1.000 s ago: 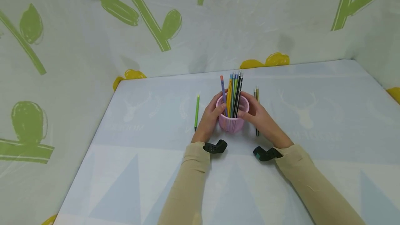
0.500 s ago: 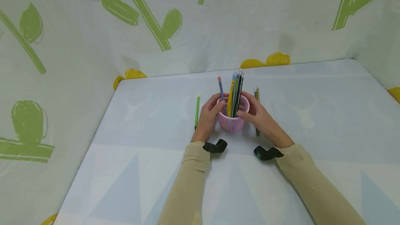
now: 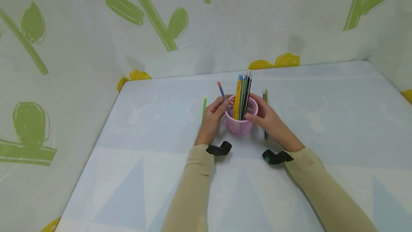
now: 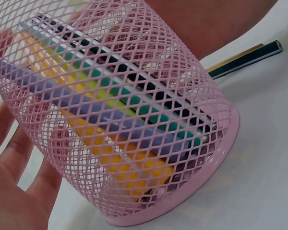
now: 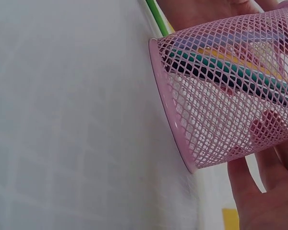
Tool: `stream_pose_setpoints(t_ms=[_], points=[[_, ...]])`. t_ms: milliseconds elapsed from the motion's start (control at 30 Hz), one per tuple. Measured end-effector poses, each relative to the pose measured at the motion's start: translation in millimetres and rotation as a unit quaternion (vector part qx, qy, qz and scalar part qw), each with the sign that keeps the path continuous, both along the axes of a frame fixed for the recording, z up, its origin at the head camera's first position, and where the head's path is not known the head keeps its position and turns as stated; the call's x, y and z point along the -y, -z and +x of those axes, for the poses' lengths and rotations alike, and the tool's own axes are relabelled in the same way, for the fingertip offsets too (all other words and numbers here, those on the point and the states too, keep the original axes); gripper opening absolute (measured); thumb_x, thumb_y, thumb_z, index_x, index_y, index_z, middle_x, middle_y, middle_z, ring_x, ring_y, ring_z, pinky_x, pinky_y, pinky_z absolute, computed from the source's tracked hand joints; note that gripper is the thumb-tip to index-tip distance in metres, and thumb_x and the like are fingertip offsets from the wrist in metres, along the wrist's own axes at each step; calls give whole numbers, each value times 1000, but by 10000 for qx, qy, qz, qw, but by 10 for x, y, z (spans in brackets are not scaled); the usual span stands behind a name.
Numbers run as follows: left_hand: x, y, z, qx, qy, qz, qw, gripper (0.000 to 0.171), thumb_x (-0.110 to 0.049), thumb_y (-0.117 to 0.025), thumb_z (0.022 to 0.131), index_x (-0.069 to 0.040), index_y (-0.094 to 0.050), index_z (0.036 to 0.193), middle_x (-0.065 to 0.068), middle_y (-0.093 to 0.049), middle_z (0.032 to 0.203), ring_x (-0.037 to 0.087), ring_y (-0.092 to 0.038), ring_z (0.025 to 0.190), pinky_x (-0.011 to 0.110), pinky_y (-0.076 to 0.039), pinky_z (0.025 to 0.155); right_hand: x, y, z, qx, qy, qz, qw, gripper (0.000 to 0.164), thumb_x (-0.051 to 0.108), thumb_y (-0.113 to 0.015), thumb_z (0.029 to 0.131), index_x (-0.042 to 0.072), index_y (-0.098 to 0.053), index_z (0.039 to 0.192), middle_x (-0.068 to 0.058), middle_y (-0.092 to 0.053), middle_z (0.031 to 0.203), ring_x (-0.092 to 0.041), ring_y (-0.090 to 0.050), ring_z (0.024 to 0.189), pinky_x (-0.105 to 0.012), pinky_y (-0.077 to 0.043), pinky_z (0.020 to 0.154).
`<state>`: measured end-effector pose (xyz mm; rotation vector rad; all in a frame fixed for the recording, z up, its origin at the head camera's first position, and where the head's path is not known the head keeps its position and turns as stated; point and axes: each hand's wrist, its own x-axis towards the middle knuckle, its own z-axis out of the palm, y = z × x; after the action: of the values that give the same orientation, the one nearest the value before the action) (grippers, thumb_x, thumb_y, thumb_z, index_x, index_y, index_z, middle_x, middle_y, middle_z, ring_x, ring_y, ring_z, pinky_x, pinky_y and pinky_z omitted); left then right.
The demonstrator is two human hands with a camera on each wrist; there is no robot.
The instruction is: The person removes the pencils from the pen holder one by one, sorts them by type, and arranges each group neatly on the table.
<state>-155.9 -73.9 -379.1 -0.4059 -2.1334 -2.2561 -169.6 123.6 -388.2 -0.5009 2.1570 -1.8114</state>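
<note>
A pink mesh pencil cup (image 3: 239, 129) stands upright between my two hands. Inside it is a bundle of pencils (image 3: 242, 97), some yellow, some green, some black. My left hand (image 3: 210, 121) is at the cup's left side, with thumb and finger pinching a purple pencil (image 3: 221, 89) at the rim. That pencil has an orange end and leans left, apart from the bundle; its lower part (image 4: 110, 122) shows through the mesh in the left wrist view. On the other side my right hand (image 3: 268, 119) holds the cup, its fingers (image 5: 245, 179) around the wall and thumb near the front rim.
A green pencil (image 3: 204, 106) lies left of the cup, partly hidden by my left hand. Dark and gold pencils (image 3: 265, 96) lie to the right, partly behind my right hand. The pale patterned table (image 3: 161, 117) meets a leaf-printed wall (image 3: 225, 35) behind.
The purple pencil's top has tilted further left, away from the bundle, as my left hand shifted slightly left with it. My right hand and the cup have stayed nearly in place.
</note>
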Motion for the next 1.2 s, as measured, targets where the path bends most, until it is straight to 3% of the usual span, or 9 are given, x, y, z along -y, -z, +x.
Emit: stream_pose_setpoints(t_ms=[200, 367, 433, 633, 867, 1067, 1200], points=[[7, -3, 2, -107, 51, 86, 9999, 30, -29, -44, 94, -2, -56, 100, 1, -51, 124, 12, -43, 118, 35, -32, 99, 2, -20, 7, 95, 19, 68, 9999, 66, 29, -57, 86, 30, -20, 140, -1, -26, 142, -24, -33, 125, -46, -30, 98], [16, 88, -54, -96, 143, 1133, 9934, 31, -26, -43, 94, 2, -54, 100, 8, -50, 125, 21, -43, 119, 36, -32, 99, 7, -39, 13, 123, 41, 98, 9999, 66, 31, -58, 85, 32, -21, 140, 1, -26, 142, -22, -32, 126, -45, -32, 97], [22, 135, -99, -111, 143, 1635, 9864, 29, -25, -44, 94, 1, -55, 99, 11, -50, 124, 25, -44, 118, 38, -33, 99, 6, -45, 9, 70, 55, 99, 9999, 65, 33, -58, 85, 33, -21, 139, 2, -26, 142, -22, -33, 126, -45, -32, 97], [51, 245, -163, -30, 119, 2539, 9672, 23, -27, -50, 91, -6, -58, 95, 16, -51, 119, 30, -46, 114, 41, -34, 97, -5, -32, 1, 123, 34, 102, 9999, 66, 33, -58, 85, 32, -21, 139, 2, -27, 141, -23, -32, 125, -45, -31, 98], [104, 280, -213, -42, -7, 3528, 9357, 21, -26, -49, 92, -7, -55, 100, 12, -55, 104, 27, -53, 100, 43, -36, 95, -10, -24, -19, -27, 14, 136, 9999, 63, 32, -57, 86, 34, -23, 139, 2, -26, 142, -23, -33, 125, -46, -30, 98], [166, 287, -210, 281, -421, 4151, 9084, 23, -30, -46, 93, -11, -51, 104, 10, -60, 91, 22, -61, 81, 30, -49, 76, -13, -30, -1, 5, -13, 53, 10000, 64, 31, -57, 86, 32, -22, 139, 2, -25, 142, -23, -32, 126, -44, -30, 99], [204, 288, -200, 451, -786, 4233, 9014, 27, -33, -46, 92, -11, -50, 108, 9, -61, 84, 24, -64, 73, 27, -51, 63, -9, -14, 6, 52, 9, 99, 9999, 64, 30, -57, 86, 33, -22, 139, 3, -24, 143, -23, -31, 127, -45, -30, 99]])
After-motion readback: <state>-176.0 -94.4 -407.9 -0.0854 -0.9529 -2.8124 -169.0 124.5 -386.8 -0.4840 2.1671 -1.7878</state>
